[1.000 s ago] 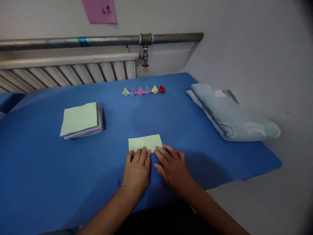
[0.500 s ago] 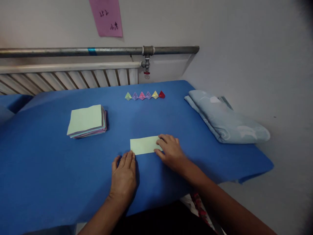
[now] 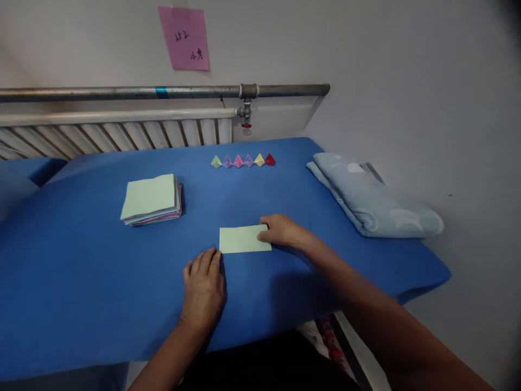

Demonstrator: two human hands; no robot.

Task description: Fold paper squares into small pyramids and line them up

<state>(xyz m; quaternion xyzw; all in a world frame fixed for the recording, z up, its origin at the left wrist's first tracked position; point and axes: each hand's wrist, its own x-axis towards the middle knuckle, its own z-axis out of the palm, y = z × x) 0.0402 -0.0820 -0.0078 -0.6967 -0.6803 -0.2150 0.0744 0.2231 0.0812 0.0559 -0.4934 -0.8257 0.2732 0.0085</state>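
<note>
A pale green paper strip, apparently folded, lies on the blue cloth in the head view. At its right edge, my right hand pinches it, with the thumb on top and the other fingers curled out of sight. My left hand rests palm down at the lower left corner, fingers stretched and one fingertip touching the paper there. Beyond it stands a row of several small folded paper shapes in green, purple, pink, yellow and red.
To the left sits a stack of coloured paper, pale green on top. A folded light-blue blanket lies at the right by the wall. Behind the blue-covered surface run a radiator and a metal pipe.
My right hand has gone from spread fingers over the paper's right end to a pinch at its edge. My left hand stays by the lower left corner. The view has tilted slightly.
</note>
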